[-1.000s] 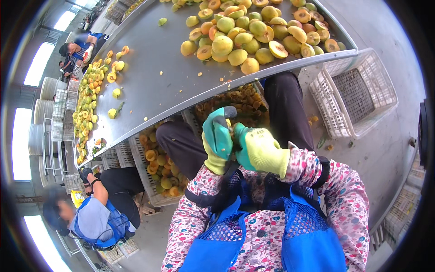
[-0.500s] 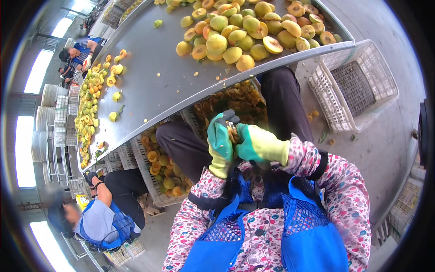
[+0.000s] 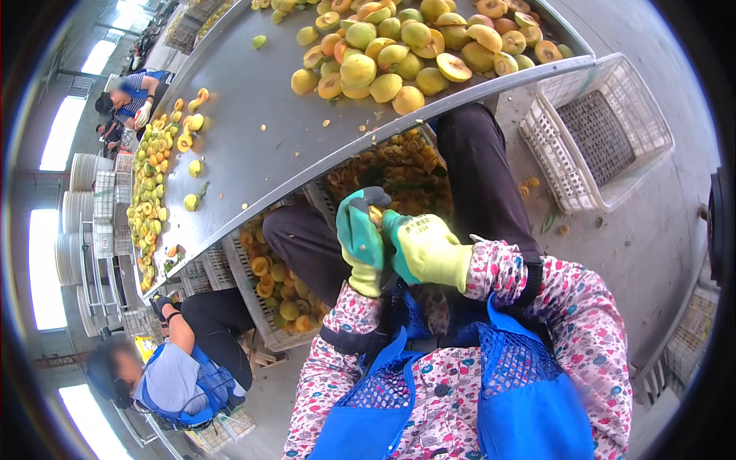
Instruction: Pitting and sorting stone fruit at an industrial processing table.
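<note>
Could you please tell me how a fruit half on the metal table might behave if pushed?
A fruit half would probably rock or slide rather than roll far, given its flat cut face. Its exposed flesh may feel slippery and bruise easily.

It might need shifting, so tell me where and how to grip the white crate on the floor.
Grip the white crate by its rim nearest the right leg, probably with the right hand coming from above: its open mouth faces up, and that edge looks uncovered.
</note>
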`<move>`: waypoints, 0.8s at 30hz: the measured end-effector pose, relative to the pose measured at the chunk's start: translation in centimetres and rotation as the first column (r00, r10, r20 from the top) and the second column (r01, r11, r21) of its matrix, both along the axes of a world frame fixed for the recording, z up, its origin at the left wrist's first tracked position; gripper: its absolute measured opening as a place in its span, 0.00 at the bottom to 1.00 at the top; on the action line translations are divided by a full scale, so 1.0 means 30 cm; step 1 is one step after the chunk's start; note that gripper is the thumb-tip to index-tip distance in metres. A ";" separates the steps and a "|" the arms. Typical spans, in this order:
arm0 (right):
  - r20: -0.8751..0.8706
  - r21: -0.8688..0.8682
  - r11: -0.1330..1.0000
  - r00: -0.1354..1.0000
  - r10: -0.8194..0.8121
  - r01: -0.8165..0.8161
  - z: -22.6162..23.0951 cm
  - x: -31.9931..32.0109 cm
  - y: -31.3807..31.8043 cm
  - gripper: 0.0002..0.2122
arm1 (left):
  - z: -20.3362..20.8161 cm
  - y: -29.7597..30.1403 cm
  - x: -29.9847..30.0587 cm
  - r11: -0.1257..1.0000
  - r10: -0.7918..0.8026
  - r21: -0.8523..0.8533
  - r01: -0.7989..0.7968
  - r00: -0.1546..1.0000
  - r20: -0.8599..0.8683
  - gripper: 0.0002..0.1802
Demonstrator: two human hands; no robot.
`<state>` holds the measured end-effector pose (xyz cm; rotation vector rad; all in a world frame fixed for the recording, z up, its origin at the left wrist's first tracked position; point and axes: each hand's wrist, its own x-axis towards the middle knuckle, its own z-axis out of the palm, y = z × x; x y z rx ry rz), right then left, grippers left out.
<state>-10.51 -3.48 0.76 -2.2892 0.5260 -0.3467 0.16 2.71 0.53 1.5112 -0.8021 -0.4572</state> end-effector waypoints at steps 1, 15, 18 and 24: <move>-0.088 -0.119 0.989 0.993 0.078 -0.089 0.008 -0.007 -0.012 0.13 | 0.018 -0.005 0.006 0.997 -0.063 0.050 0.057 0.990 0.125 0.23; 0.177 0.979 0.066 0.962 0.208 -0.194 0.018 -0.051 -0.117 0.08 | 0.030 -0.006 0.034 0.985 -0.104 0.060 0.163 0.828 -0.551 0.24; 0.315 0.933 -0.234 0.936 0.156 -0.275 -0.002 -0.081 -0.134 0.07 | 0.045 0.007 0.010 0.974 -0.186 0.034 0.226 0.870 -0.456 0.28; 0.574 0.779 0.254 0.815 0.078 -0.573 -0.050 -0.048 -0.073 0.05 | -0.001 -0.002 0.026 0.997 -0.055 -0.076 0.034 0.954 -0.294 0.21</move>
